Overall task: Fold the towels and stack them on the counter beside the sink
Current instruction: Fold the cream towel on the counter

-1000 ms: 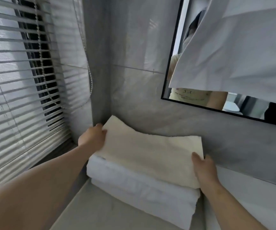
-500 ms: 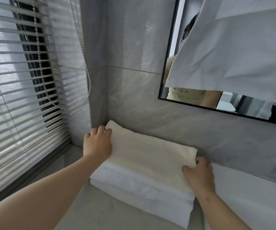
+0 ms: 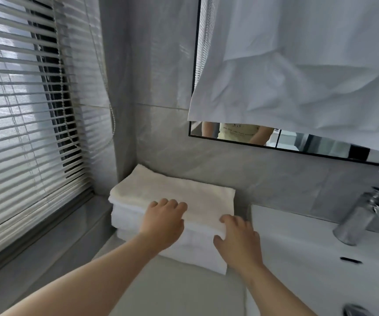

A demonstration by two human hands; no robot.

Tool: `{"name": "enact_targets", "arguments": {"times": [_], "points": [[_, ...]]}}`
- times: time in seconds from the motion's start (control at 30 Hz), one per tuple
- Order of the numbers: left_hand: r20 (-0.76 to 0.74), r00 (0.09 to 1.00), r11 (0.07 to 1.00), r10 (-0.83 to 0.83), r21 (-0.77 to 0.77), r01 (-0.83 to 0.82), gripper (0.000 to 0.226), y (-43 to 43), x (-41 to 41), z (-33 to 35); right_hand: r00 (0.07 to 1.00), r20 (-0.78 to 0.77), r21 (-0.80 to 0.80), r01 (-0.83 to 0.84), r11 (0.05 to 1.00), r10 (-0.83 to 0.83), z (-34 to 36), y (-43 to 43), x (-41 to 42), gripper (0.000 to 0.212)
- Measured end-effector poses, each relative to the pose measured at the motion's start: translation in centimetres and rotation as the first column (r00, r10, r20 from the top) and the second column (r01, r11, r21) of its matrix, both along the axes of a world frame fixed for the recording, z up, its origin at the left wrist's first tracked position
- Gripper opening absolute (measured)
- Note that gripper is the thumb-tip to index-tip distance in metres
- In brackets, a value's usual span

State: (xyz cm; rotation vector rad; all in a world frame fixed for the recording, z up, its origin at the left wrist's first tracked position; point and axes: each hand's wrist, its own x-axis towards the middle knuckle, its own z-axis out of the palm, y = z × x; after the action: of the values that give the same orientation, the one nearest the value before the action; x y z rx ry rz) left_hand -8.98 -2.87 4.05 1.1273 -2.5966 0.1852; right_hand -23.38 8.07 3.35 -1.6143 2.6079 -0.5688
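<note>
The grey table (image 3: 175,290) runs leftward from the white sink (image 3: 302,254), which is set at its right end. One stack of folded towels (image 3: 197,253) lies on it, just left of the sink and back against the wall. The white towels (image 3: 127,221) at the bottom touch the table and a cream towel (image 3: 172,190) lies on top. Left of the sink, grey surface shows in front of the stack

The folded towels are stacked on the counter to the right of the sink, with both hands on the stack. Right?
Not quite: the head view shows the towel stack on the counter to the left of the sink, in the corner by the blinds. The left hand and right hand are both on the stack, as stated.
</note>
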Motion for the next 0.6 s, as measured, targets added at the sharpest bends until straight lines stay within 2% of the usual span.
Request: {"name": "enact_targets", "arguments": {"times": [0.1, 0.17, 0.3, 0.37, 0.6], "points": [[0.020, 1.000, 0.999, 0.013, -0.039, -0.012, 0.032, 3.5, -1.1, -0.3, 0.999, -0.003, -0.019, -0.034, 0.999, 0.034, 0.1, 2.8, -0.8, 0.039], [0.026, 0.999, 1.000, 0.026, -0.011, -0.025, 0.031, 6.0, -2.2, -0.5, 0.999, -0.009, -0.034, -0.052, 0.998, 0.051, 0.1, 4.8, -2.0, 0.034], [0.008, 0.999, 0.999, 0.033, -0.003, -0.033, 0.023, 11.5, -4.6, -0.7, 0.993, -0.049, 0.012, -0.107, 0.994, 0.107, 0.1, 9.3, -4.8, 0.039], [0.003, 0.999, 0.999, 0.048, 0.009, -0.048, 0.025, 14.0, -5.6, -0.8, 0.989, -0.049, 0.026, -0.138, 0.990, 0.140, 0.0, 11.2, -6.2, 0.039], [0.026, 0.982, 0.981, 0.187, 0.041, -0.188, 0.029, 21.7, -6.7, -1.5, 0.967, 0.009, 0.029, -0.255, 0.967, 0.254, -0.1, 16.4, -7.2, 0.037]]}}
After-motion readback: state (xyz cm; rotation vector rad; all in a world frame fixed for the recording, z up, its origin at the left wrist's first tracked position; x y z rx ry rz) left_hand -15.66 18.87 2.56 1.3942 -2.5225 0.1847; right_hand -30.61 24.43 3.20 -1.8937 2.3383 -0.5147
